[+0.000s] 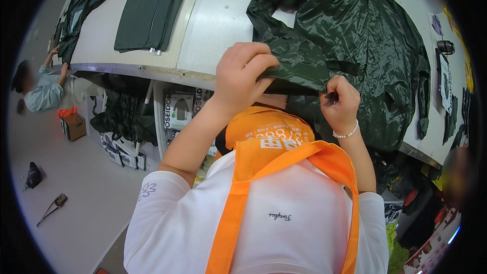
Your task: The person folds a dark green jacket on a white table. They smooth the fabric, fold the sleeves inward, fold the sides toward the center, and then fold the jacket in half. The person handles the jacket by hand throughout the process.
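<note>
White shirt and orange apron fill the lower view. Above them, the left hand is closed, pinching the hem of a dark green raincoat at the bench's near edge. The right hand, wearing a bead bracelet, grips the same hem just beside it. Folded green cloth lies near the bench's far left corner, well apart.
</note>
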The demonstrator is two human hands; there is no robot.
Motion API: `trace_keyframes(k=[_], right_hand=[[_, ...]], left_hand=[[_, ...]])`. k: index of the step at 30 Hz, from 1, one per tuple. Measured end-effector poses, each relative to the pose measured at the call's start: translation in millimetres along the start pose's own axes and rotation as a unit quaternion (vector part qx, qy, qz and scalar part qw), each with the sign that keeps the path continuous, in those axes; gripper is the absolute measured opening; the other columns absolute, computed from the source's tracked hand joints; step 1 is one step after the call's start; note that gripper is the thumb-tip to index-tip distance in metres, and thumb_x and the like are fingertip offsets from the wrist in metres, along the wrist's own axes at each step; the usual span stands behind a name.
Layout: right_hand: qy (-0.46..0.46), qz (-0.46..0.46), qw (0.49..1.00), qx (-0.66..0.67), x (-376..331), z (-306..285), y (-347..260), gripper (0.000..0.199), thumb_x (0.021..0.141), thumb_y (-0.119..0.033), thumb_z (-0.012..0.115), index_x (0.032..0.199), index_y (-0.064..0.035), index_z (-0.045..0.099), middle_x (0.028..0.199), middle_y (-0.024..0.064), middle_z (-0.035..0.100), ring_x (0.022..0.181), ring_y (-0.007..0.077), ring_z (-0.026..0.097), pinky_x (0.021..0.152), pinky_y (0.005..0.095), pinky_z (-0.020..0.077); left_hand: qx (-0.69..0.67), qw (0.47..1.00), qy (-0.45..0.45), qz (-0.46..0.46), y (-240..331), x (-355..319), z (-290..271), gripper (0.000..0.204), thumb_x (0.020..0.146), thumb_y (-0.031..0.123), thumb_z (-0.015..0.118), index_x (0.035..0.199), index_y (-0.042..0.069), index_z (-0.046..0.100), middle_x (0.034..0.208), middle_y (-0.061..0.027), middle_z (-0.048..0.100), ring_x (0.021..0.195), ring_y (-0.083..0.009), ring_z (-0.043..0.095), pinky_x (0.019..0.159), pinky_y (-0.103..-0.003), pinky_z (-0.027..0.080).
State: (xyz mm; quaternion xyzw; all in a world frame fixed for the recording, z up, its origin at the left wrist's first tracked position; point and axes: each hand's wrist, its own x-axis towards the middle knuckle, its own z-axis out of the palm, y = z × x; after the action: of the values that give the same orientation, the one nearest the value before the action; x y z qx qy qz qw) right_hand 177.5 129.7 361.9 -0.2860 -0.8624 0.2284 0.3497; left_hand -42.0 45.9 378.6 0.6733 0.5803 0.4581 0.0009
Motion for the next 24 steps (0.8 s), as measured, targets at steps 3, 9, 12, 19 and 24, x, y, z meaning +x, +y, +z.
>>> trace_keyframes(k=[3, 9, 12, 19, 24], right_hand=[[-0.042, -0.016, 0.999, -0.008, 3, -4, -6, 0.026, 0.063, 0.002, 0.07, 0.071, -0.0068, 0.047, 0.06, 0.0057, 0.047, 0.052, 0.021, 0.051, 0.05, 0.0293, 0.0415], [-0.083, 0.233, 0.948, 0.201, 17, -15, -35, 0.019, 0.077, -0.01, 0.074, 0.088, -0.0031, 0.059, 0.064, 0.001, 0.047, 0.053, 0.0083, 0.041, 0.05, 0.0227, 0.0364], [-0.054, 0.196, 0.966, 0.161, 31, -10, -35, 0.017, 0.076, -0.007, 0.074, 0.09, -0.0034, 0.066, 0.067, 0.0019, 0.049, 0.054, 0.0086, 0.042, 0.049, 0.0232, 0.0356], [-0.139, 0.138, 0.96, 0.202, 43, 4, -48, 0.012, 0.075, -0.002, 0.071, 0.086, -0.0028, 0.066, 0.074, 0.0031, 0.055, 0.058, 0.0106, 0.046, 0.052, 0.0237, 0.0379], [-0.148, 0.105, 0.976, 0.117, 44, 6, -47, 0.014, 0.075, 0.003, 0.063, 0.087, -0.0024, 0.056, 0.081, 0.0079, 0.054, 0.064, 0.021, 0.057, 0.056, 0.0297, 0.0458]], left_hand=[[-0.005, 0.999, 0.02, 0.028, 0, 0, -1, 0.036, 0.051, -0.007, 0.072, 0.083, 0.005, 0.062, 0.086, -0.0075, 0.061, 0.08, -0.0256, 0.058, 0.069, -0.033, 0.048], [0.001, 0.999, 0.036, 0.039, 0, -3, -3, 0.033, 0.052, -0.006, 0.076, 0.077, 0.006, 0.057, 0.083, -0.008, 0.062, 0.073, -0.0249, 0.058, 0.063, -0.031, 0.047], [-0.018, 0.998, 0.011, 0.051, 1, -2, -2, 0.034, 0.052, -0.005, 0.077, 0.075, 0.006, 0.054, 0.081, -0.0078, 0.061, 0.071, -0.0248, 0.058, 0.061, -0.031, 0.047], [-0.016, 0.996, -0.011, 0.093, -2, -3, -2, 0.035, 0.052, -0.002, 0.079, 0.075, 0.007, 0.054, 0.081, -0.008, 0.061, 0.069, -0.0253, 0.058, 0.059, -0.033, 0.047], [-0.019, 0.997, -0.013, 0.071, -5, -8, -3, 0.032, 0.054, -0.004, 0.077, 0.078, 0.005, 0.057, 0.082, -0.0086, 0.062, 0.071, -0.0256, 0.06, 0.061, -0.033, 0.049]])
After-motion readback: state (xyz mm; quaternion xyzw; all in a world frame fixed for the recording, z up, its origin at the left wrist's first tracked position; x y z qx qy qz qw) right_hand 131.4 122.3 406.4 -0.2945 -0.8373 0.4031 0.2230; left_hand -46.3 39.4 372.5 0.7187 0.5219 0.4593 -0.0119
